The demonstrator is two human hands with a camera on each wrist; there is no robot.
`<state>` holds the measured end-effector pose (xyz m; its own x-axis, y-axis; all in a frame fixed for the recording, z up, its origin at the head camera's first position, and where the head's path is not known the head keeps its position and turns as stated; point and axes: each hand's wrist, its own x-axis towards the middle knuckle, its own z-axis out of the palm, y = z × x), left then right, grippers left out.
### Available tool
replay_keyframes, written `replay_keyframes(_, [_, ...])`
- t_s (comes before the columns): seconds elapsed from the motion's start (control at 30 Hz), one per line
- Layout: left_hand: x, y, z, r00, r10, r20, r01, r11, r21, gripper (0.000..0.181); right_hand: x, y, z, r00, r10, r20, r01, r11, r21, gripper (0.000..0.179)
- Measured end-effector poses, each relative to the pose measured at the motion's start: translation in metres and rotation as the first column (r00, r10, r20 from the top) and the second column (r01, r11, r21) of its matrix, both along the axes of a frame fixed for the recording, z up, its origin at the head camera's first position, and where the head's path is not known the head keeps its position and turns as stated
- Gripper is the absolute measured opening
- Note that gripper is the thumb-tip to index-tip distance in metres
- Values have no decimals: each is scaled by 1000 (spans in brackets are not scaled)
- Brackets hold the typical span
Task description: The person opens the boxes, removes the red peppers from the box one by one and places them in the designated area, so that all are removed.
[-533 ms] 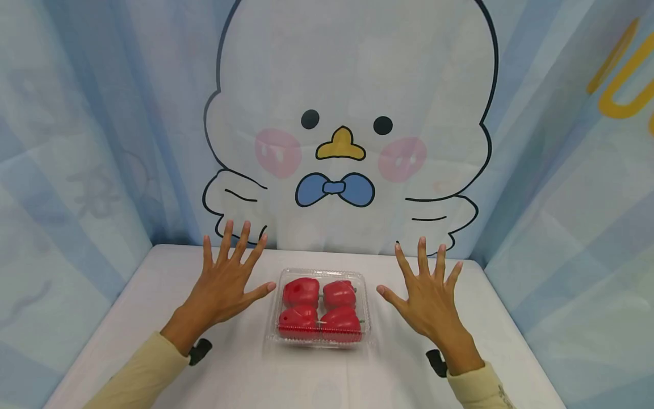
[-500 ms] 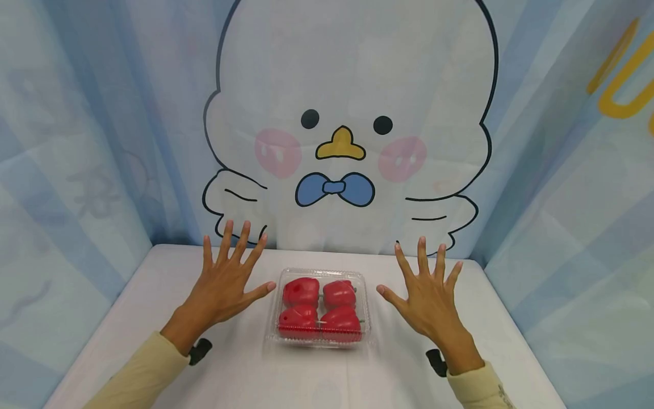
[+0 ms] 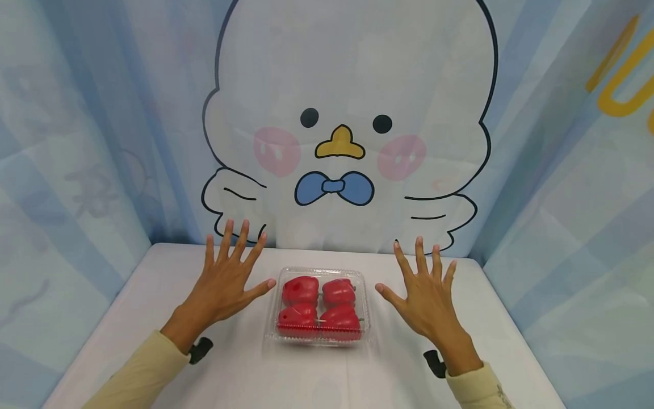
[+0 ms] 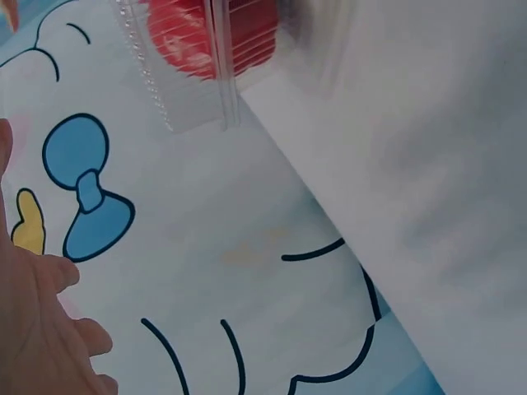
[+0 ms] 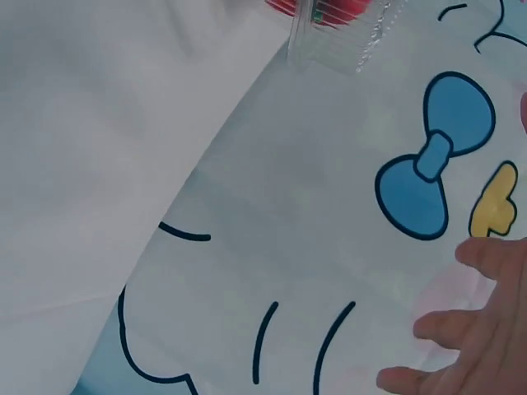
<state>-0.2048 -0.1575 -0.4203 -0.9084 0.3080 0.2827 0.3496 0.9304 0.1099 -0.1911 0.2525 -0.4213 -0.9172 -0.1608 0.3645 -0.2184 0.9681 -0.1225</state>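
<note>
While the white table (image 3: 327,378) is supporting a clear plastic container (image 3: 323,271), apparently closed, at its middle, the left hand (image 3: 227,284) and right hand (image 3: 426,295) are flanking it nearby, each grip spreading wide and holding nothing. Four red peppers (image 3: 340,322) are sitting inside in two rows; judging by this arrangement, no handling is showing as done, and all of it is remaining.
</note>
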Motion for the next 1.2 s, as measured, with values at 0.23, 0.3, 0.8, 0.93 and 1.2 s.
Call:
replay_keyframes(0.23, [0,-2,-5,1000,-18,-9,19,993,115,87,14,-15,0,993,68,-100,-85,982,-171,91])
replay_keyframes(0.3, [-1,-3,-7,1000,-17,-11,19,984,175,81,18,-21,-2,986,86,-143,-116,969,-218,86])
replay_keyframes(0.8, [7,7,-28,1000,18,-8,-14,919,393,40,48,-53,-34,947,194,-258,-269,916,-297,67])
replay_keyframes(0.93, [7,11,-38,999,8,41,-27,881,473,40,52,-59,-51,940,225,-258,-302,899,-316,65])
replay_keyframes(1.2, [6,17,-63,973,-72,219,-99,727,680,44,53,-69,-83,920,245,-305,-341,884,-320,53])
